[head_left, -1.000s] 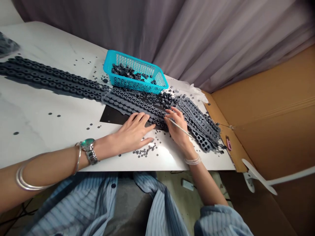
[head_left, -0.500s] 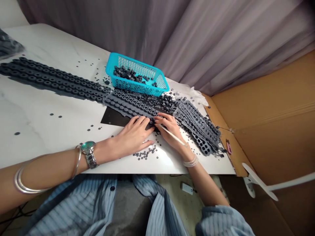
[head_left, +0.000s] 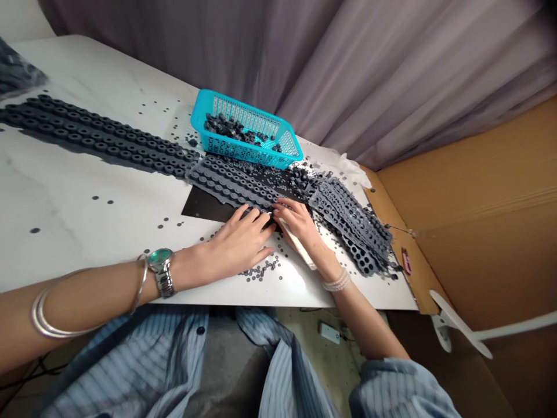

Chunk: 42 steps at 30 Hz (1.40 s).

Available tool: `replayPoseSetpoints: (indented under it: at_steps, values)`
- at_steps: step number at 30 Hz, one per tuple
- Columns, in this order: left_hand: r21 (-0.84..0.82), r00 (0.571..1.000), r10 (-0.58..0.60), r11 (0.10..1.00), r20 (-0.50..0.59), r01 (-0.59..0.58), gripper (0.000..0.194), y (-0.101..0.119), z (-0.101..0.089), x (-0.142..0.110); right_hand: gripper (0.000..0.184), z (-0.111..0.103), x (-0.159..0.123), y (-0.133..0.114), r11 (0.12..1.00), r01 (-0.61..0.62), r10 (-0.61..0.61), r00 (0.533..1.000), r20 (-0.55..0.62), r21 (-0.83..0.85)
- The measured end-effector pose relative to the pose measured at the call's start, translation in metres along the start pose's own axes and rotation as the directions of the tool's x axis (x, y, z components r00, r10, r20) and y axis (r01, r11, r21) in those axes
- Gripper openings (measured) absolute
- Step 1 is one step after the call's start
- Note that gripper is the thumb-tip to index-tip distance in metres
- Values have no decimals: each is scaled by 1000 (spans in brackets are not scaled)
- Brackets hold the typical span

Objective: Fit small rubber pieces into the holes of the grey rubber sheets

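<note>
Pressing a grey ring-studded rubber sheet (head_left: pixel 230 183) at centre frame on the white marble table (head_left: pixel 65 191), the open left hand (head_left: pixel 241 235) lies flat while the curled right hand (head_left: pixel 300 226) grips a slim pale stick (head_left: pixel 304 256).

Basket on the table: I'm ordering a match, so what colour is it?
The perforated plastic basket is bright turquoise blue, best seen in the head view.

A blue striped shirt (head_left: pixel 143 363), teal-faced steel wristwatch (head_left: pixel 160 271), silver bangles (head_left: pixel 43 313) and beaded bracelet (head_left: pixel 336 281) are worn.
</note>
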State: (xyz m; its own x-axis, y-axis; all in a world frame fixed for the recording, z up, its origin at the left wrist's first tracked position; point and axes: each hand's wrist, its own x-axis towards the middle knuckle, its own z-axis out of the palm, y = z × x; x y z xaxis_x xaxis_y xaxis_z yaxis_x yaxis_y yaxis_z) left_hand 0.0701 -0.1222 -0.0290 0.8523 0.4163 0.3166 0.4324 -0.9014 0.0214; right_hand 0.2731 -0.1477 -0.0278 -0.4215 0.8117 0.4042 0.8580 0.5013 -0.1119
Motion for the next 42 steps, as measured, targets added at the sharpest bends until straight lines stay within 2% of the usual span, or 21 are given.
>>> replayPoseSetpoints:
  at_steps: [2, 4, 5, 8, 10, 12, 16, 19, 37, 42]
  values:
    - [-5, 1000, -1, 1000, 16, 1, 42, 1, -3, 1, 19, 0, 2, 2, 1000, -3, 3, 1000, 27, -13]
    - [-21, 1000, -1, 1000, 29, 1, 40, 1, -6, 3, 20, -2, 3, 6, 995, -97, 97, 995, -18, -17]
    - [-29, 999, 0, 1000, 33, 0, 40, 0, -7, 3, 21, -3, 3, 9, 985, -172, 171, 982, -78, -9]
    - [-39, 999, 1, 999, 34, 0, 40, 0, -7, 3, 21, -9, 2, 17, 928, -367, 372, 891, -261, 70]
    - [-39, 1000, -2, 999, 25, 3, 41, -1, -6, 3, 19, -12, 0, 18, 909, -398, 416, 859, -298, 123]
    - [-43, 1000, -7, 999, 14, 8, 42, -1, -4, 2, 16, -14, -4, 14, 915, -371, 401, 879, -257, 160]
    - [-43, 1000, -19, 999, 1, 19, 42, 0, -3, 1, 11, -15, -10, -7, 931, -275, 305, 947, -97, 240]
    - [-34, 1000, -19, 999, 4, 19, 43, 1, -3, 0, 9, -16, -10, -20, 939, -234, 252, 967, -43, 254]
    - [-17, 1000, -22, 1000, -7, 22, 49, 1, -2, 1, 16, -7, -12, -10, 981, -102, 108, 994, -26, 164]
    - [-48, 1000, -26, 998, -1, 26, 47, 0, -5, 1, 20, -7, -5, -7, 992, 3, -9, 999, 47, 124]
